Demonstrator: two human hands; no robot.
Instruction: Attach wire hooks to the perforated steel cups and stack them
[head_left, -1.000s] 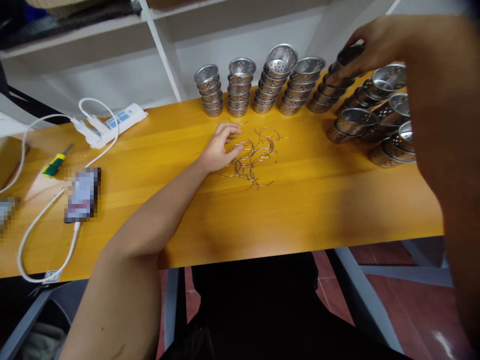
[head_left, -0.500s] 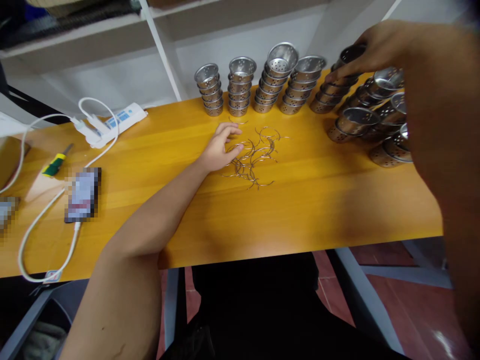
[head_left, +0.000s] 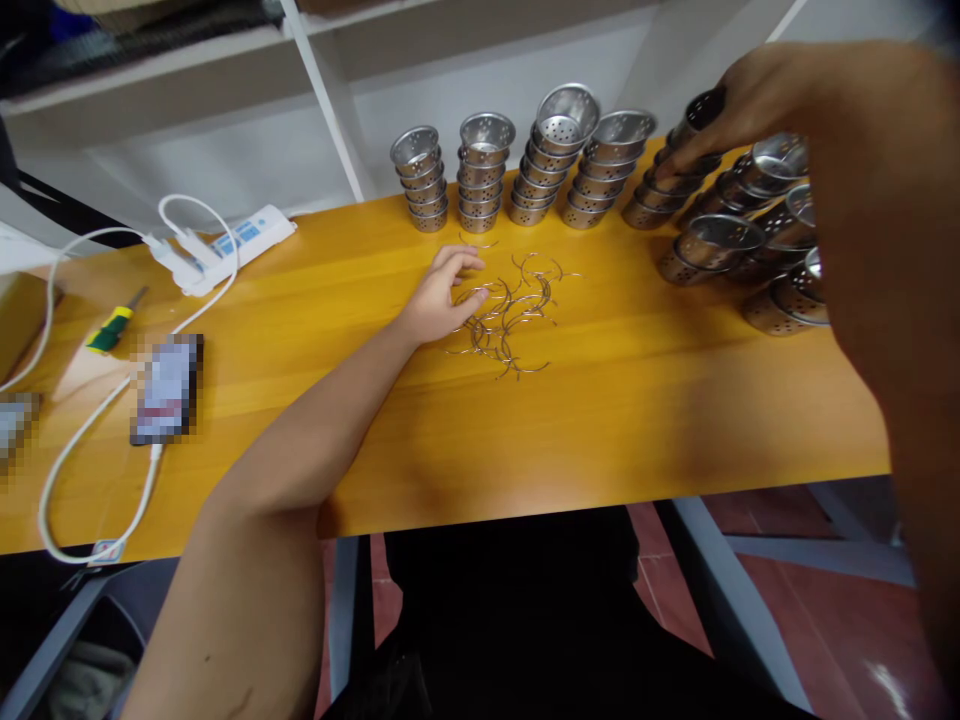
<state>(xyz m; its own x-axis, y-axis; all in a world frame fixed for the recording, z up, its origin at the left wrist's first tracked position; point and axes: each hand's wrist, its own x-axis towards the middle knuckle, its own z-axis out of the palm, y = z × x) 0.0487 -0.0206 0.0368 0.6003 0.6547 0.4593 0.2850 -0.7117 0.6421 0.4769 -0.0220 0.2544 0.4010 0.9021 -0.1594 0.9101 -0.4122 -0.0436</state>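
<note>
My left hand (head_left: 442, 295) lies on the yellow wooden table (head_left: 600, 400), fingers loosely spread on the left edge of a tangle of thin curved wire handles (head_left: 514, 310). My right hand (head_left: 739, 100) reaches to the far right and grips the top perforated metal cup (head_left: 697, 112) of a leaning stack (head_left: 664, 185). More stacks of the same small perforated cups (head_left: 480, 170) line the back edge, and several tipped stacks (head_left: 757, 240) lie under my right forearm.
A white power strip (head_left: 232, 240) with its cable (head_left: 90, 440), a green-handled screwdriver (head_left: 112, 325) and a blurred phone (head_left: 165, 390) lie at the left. A white shelf frame (head_left: 322, 100) stands behind the table. Red floor shows below the front edge.
My right hand has lifted the top cup slightly up and right off the leaning stack. My left hand has stayed on the wires.
</note>
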